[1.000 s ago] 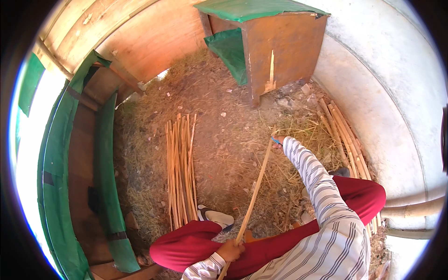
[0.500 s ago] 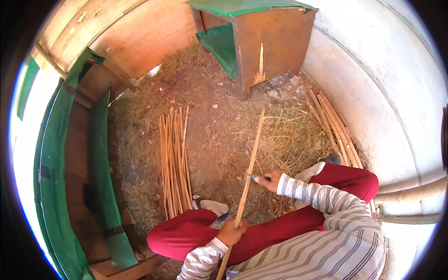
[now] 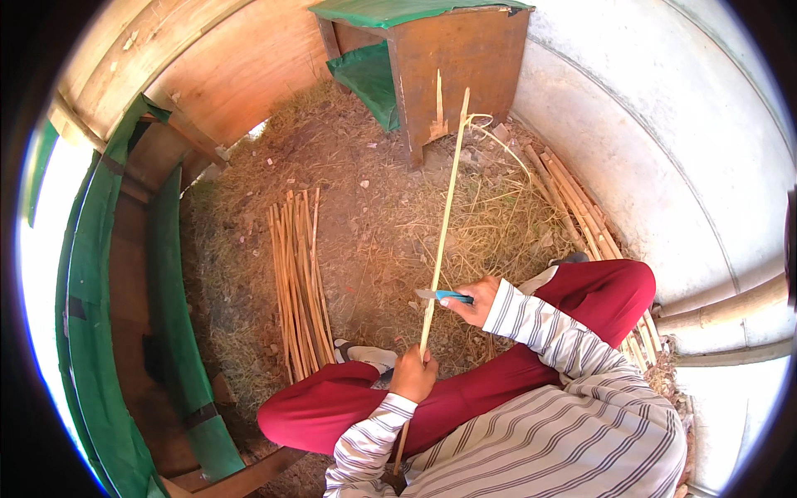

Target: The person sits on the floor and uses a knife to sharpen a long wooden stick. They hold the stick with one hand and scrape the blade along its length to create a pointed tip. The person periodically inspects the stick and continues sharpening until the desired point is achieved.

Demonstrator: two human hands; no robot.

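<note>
The left hand [image 3: 413, 375] grips a slender wooden strip [image 3: 448, 207], held above the middle of the ground [image 3: 357, 236]; the right hand [image 3: 473, 304] clasps a blue-handled knife [image 3: 452, 295], its blade across the strip. Long poles [image 3: 581, 207] line the ground's right edge.

We saw a brown earth floor [image 3: 349, 249]. On it we found bundled thin sticks [image 3: 299, 286], tangled straw-like scraps [image 3: 508, 217] and longer poles [image 3: 579, 199].

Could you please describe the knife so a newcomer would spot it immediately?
From the brown cabinet, follow the pale strip down to the right hand. That hand holds the knife, blade across the strip; its blue handle sets it apart from the tan sticks.
</note>
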